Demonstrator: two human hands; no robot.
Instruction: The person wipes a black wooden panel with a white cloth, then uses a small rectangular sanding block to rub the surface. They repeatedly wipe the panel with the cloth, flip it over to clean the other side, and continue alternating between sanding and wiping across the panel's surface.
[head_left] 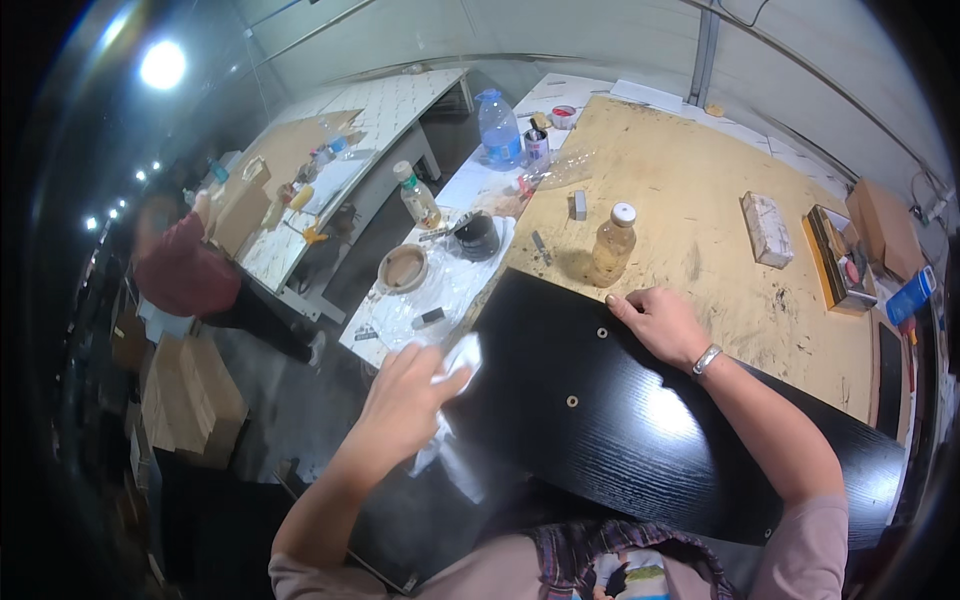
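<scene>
A glossy black wood-grain board with small brass-coloured ring inserts in its face lies slanted in front of me, its far part over the worktable. My left hand is closed around a white cloth, which hangs down beside the board's left end. At the far long edge, my right hand grips the board, thumb and fingers bent at the rim. Just beyond that hand stands a clear bottle with a white cap, holding yellowish liquid.
Left of the board, a plastic-covered side table carries a round bowl, a black pot and a green-capped bottle. A wrapped block and an open box sit at right. Another person works at the far-left table.
</scene>
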